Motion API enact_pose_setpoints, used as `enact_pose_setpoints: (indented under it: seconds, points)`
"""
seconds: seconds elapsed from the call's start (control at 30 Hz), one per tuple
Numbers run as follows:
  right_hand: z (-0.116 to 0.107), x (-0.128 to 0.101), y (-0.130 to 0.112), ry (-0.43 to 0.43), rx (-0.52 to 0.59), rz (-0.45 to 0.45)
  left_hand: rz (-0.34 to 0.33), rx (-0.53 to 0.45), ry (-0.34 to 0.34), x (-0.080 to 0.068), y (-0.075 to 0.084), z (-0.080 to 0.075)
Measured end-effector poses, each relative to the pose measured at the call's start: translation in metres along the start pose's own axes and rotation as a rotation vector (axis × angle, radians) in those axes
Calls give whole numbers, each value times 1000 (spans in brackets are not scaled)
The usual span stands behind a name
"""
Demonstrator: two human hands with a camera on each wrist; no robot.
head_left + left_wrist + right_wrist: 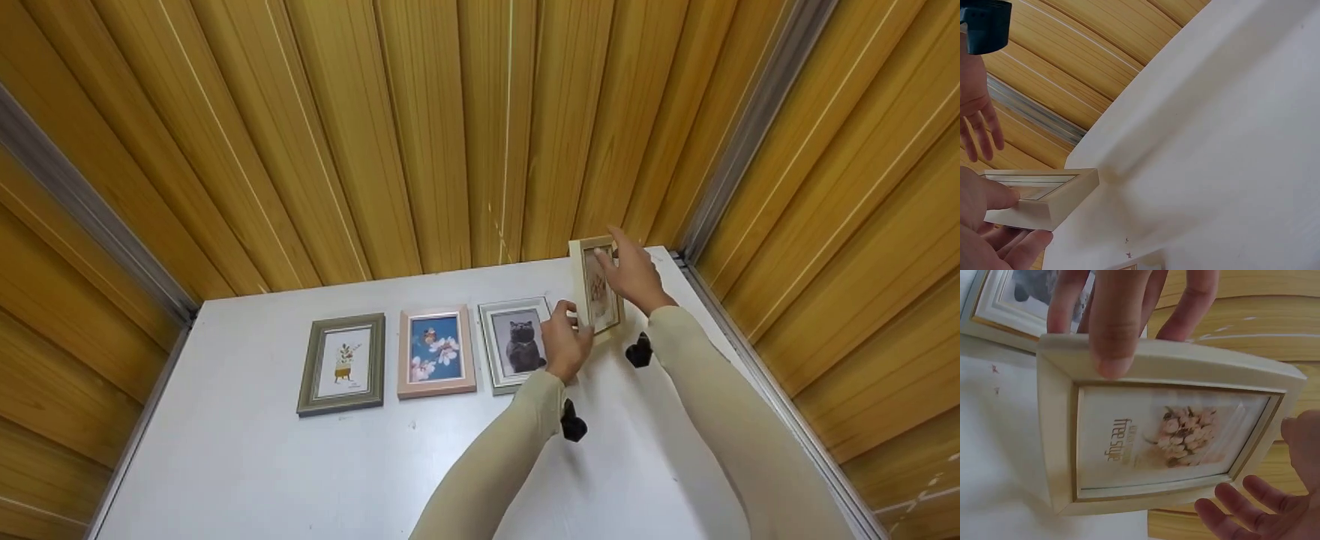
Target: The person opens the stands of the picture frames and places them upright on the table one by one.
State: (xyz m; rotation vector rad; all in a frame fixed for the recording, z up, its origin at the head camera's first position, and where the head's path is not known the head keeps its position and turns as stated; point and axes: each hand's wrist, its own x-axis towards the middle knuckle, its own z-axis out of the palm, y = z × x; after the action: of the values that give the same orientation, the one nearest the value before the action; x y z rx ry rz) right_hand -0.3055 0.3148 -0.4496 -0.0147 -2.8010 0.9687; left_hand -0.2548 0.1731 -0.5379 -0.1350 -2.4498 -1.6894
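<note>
You are looking down at a white table (247, 465) set against a wall of golden wooden slats (420, 135). Three small picture frames lie flat in a row on it: a green frame (343, 364) on the left, a pink frame (436, 352) beside it, and a grey-white frame with a cat picture (517, 343) next along.

Just to the right of the cat frame, near the table's far right corner, you hold a fourth one, a cream frame (596, 287), tilted up off the surface. Your left hand (564, 346) pinches its lower edge, thumb on the front face and fingers behind. Your right hand (634, 273) is at the upper right edge with its fingers spread and fairly straight; whether it actually touches the frame cannot be told from these views. The right wrist view shows the print inside, pale flowers with gold lettering, behind a glossy pane.

This cream frame is likely light and rigid, with smooth painted moulding that could slip under a loose pinch. The glazed front looks fragile and prone to smudging, so take hold by the outer edges on two opposite sides, keeping fingertips off the pane, and lower it gently rather than letting a corner drop.
</note>
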Motion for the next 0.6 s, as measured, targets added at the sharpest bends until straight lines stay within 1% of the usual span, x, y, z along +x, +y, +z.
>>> enact_pose_setpoints:
  seconds: [0.2, 0.3, 0.43, 0.6]
  points:
    - [5, 2, -26, -30, 2, -5, -12, -13, -2, 1, 1, 0]
    - [11, 2, -35, -48, 1, 6, -4, -9, 3, 1, 0, 0]
    - [18, 0, -42, -59, -30, 12, 22, 2, 20, 0, -1, 2]
    - [26, -3, -46, -27, -67, 8, 24, -1, 18, 0, -1, 2]
